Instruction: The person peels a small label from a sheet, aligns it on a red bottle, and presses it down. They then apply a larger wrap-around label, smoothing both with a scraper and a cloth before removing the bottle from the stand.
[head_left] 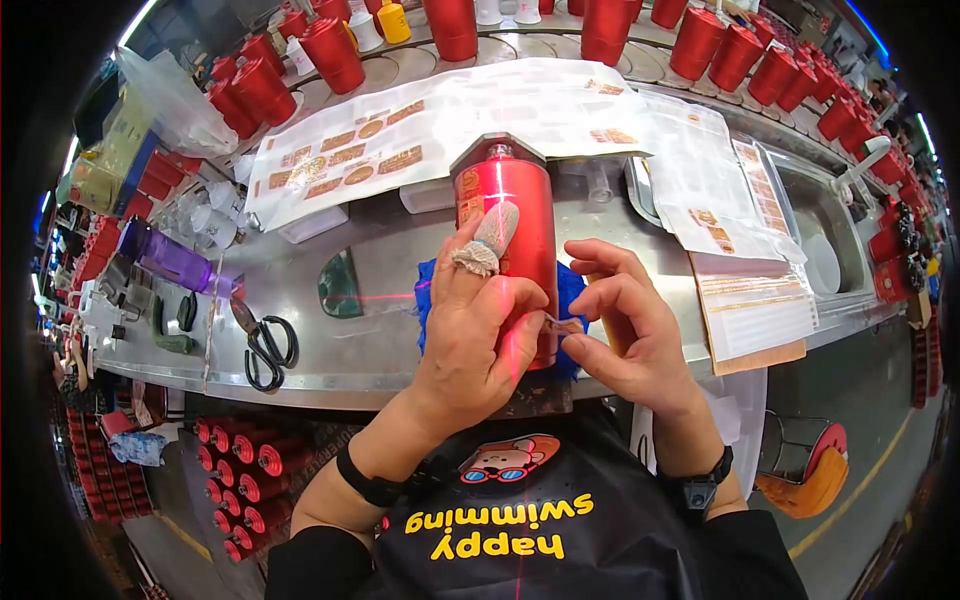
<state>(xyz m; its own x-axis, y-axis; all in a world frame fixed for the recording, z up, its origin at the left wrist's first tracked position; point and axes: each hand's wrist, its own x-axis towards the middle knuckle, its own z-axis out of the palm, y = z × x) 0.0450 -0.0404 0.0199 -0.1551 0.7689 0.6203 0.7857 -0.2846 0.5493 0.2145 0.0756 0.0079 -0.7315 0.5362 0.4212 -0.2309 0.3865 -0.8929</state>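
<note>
A glossy red metal bottle (530, 230) with gold printing lies on a bunched blue cloth (427, 310), its neck pointing away from me against a dark angular support (535, 150). My left hand (460, 345) rests on the bottle's left side. A fabric finger cover (495, 230) is on one of its fingers, and its thumb and forefinger pinch a small, thin brownish strip (562, 326). To the right of the bottle, my right hand (640, 345) has its fingers curved and apart, with the strip's free end close to its thumb tip. Red laser lines cross the bottle and my left hand.
White sheets with gold-brown decals (360, 150) lie across the back. Black-handled scissors (262, 345), a dark green scraper-like piece (340, 285) and a purple bottle (165, 255) are at left. A stack of papers (750, 310) and a sink (835, 255) are at right.
</note>
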